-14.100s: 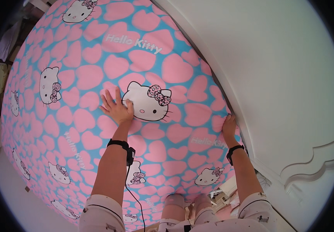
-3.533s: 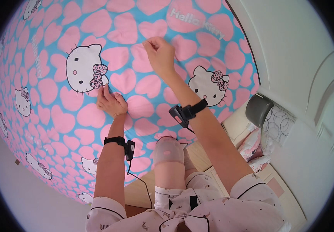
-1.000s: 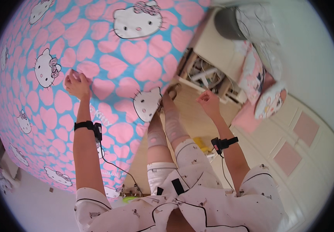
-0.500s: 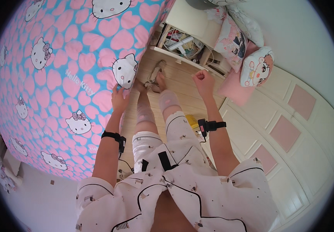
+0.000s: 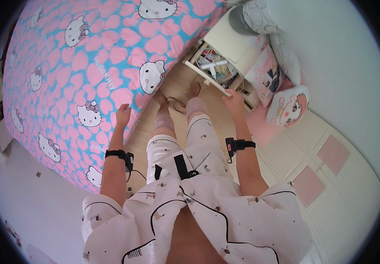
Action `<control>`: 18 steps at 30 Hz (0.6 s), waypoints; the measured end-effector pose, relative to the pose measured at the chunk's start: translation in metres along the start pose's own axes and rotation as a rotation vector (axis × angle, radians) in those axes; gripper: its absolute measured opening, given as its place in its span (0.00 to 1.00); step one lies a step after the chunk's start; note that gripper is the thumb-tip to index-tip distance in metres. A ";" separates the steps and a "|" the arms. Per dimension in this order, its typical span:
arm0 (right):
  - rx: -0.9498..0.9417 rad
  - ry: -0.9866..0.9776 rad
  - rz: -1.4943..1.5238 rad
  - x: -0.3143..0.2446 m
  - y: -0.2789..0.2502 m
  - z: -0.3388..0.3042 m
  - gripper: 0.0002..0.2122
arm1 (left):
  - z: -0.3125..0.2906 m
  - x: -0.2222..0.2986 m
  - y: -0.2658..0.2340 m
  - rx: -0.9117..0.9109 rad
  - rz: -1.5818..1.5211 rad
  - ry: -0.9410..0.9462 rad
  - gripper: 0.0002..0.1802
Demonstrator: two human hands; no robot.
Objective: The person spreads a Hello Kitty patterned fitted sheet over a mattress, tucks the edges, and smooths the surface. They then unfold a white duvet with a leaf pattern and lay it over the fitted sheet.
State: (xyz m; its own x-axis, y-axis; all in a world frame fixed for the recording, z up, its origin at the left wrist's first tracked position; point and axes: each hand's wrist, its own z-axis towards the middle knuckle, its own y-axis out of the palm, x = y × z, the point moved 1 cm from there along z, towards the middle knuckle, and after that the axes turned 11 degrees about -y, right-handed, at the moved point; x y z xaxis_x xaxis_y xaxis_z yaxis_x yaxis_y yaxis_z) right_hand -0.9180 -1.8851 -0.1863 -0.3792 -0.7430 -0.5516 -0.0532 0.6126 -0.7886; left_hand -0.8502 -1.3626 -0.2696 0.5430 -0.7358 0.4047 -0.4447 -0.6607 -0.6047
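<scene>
My left hand (image 5: 123,116) is over the near edge of a bedspread (image 5: 69,66) patterned with pink hearts and white cat faces on blue. Its fingers are loosely curled and nothing shows in them. My right hand (image 5: 234,104), fingers curled in, overlaps the right end of the front panel of a pulled-out drawer (image 5: 201,75). Whether it touches that panel I cannot tell; no object is visible in its grip. White cables, a white power strip (image 5: 213,64) and small items fill the drawer. A black strap with a small device sits on each forearm.
The drawer belongs to a cream cabinet (image 5: 223,37) with a grey bin (image 5: 242,18) on top. Several pillows, one with a cartoon face (image 5: 292,108), lean by the wall. White panels with pink squares (image 5: 333,155) line the right side. Sandals (image 5: 176,104) are near my feet on the wood floor.
My left hand has come back from the bedspread's edge and its fingers have curled. My right hand has shifted slightly lower in view, still by the drawer. The whole view has turned a little.
</scene>
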 end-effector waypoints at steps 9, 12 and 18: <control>-0.662 -0.023 0.276 0.026 0.001 0.098 0.14 | -0.129 0.012 0.011 0.195 -0.290 -0.286 0.20; -0.673 -0.346 0.179 0.034 -0.015 0.116 0.19 | -0.182 0.016 0.033 0.227 -0.379 -0.332 0.19; -0.629 -0.443 0.152 0.066 -0.043 0.145 0.22 | -0.301 -0.001 0.053 0.064 -0.455 -0.511 0.18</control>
State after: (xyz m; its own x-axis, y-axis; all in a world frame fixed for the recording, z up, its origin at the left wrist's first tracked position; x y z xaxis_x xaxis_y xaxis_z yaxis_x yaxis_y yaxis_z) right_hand -0.8066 -1.9999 -0.2286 -0.0275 -0.5959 -0.8026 -0.5935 0.6558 -0.4666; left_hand -1.0888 -1.4420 -0.0957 0.9406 -0.2146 0.2631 -0.0586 -0.8658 -0.4970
